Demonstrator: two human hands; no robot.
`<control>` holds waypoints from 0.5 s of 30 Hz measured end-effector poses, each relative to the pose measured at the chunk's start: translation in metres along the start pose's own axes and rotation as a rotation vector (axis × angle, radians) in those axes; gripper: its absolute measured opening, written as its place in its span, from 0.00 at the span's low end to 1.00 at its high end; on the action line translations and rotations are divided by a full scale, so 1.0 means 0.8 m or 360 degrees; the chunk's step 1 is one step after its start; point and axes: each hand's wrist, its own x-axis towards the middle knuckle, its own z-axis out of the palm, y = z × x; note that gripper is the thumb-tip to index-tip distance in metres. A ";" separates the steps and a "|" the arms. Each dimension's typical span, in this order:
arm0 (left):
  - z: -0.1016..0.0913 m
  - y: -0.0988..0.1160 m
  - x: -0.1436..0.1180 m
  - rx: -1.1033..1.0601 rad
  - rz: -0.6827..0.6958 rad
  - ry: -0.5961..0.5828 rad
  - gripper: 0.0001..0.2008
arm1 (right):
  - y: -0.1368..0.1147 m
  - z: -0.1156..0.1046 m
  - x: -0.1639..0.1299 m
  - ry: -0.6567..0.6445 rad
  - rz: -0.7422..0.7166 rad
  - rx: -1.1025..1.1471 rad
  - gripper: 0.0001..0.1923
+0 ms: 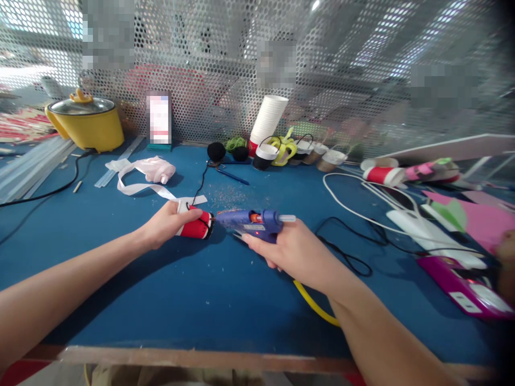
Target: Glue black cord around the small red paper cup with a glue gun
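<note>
My left hand (167, 222) holds a small red paper cup (197, 227) lying on its side on the blue table (201, 289), with a white ribbon end over it. My right hand (292, 249) grips a blue hot glue gun (253, 222). Its nozzle points left and touches the cup's rim. A clear glue stick pokes out of the gun's back end. A yellow cord (314, 305) runs from under my right hand toward the near edge.
A yellow pot (86, 123) stands at the back left beside glue sticks (32, 166). Pink cloth with white ribbon (151, 171) lies behind the cup. A stack of white cups (267, 120), black pompoms, small cups, white cable (362, 198), pink sheets (478, 214) and a perforated metal screen fill the back and right.
</note>
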 end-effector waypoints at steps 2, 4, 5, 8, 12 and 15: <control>0.000 0.000 0.000 -0.0008 0.0002 -0.0004 0.08 | 0.000 0.000 0.001 -0.0001 0.0013 0.0002 0.15; 0.000 0.001 0.000 -0.0009 -0.0008 -0.0014 0.08 | 0.001 -0.001 0.002 -0.0022 0.0029 0.0008 0.15; 0.000 0.001 0.000 -0.0004 -0.0011 -0.0016 0.08 | 0.001 -0.001 0.002 -0.0029 0.0033 0.0010 0.14; -0.001 0.000 0.000 -0.0001 -0.0012 -0.0016 0.08 | 0.002 0.000 0.002 -0.0030 0.0030 0.0001 0.15; -0.001 0.000 0.000 0.0007 0.0004 -0.0008 0.08 | 0.004 0.000 0.001 -0.0039 0.0022 -0.0020 0.14; -0.001 -0.001 0.001 0.0031 0.0025 -0.0006 0.09 | 0.004 0.000 0.000 -0.0051 0.0033 -0.0016 0.14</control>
